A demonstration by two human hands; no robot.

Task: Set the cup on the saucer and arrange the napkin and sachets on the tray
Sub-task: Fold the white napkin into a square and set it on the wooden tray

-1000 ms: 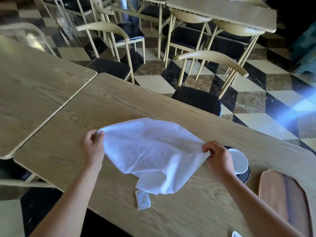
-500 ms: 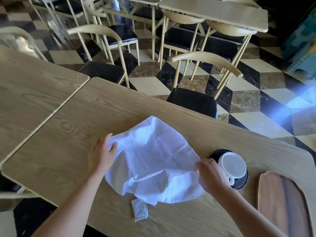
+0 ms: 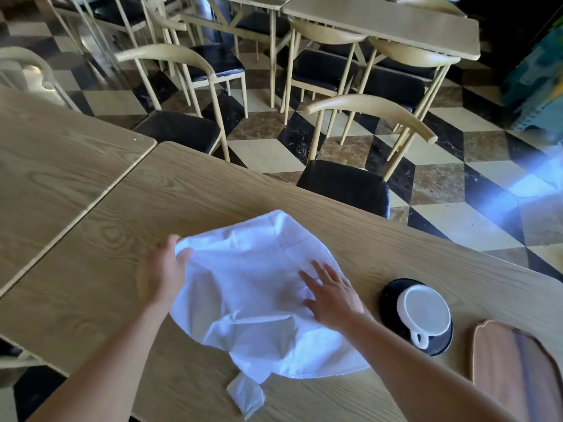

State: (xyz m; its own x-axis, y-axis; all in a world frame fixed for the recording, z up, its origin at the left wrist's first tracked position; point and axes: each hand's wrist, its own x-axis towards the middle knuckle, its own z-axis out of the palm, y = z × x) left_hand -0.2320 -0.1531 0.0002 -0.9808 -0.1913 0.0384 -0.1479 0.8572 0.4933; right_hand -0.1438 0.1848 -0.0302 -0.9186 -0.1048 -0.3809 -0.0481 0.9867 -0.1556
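A white sachet (image 3: 245, 398) lies nearest us on the tabletop (image 3: 106, 269), partly under the napkin (image 3: 256, 287). Our left hand (image 3: 163, 271) pinches the napkin's left edge; our right hand (image 3: 330, 292) rests flat and open on the cloth. Right of them sit the wooden tray (image 3: 518, 373) and the cup (image 3: 423, 312) on its dark saucer (image 3: 388, 295), chairs (image 3: 344, 181) beyond.
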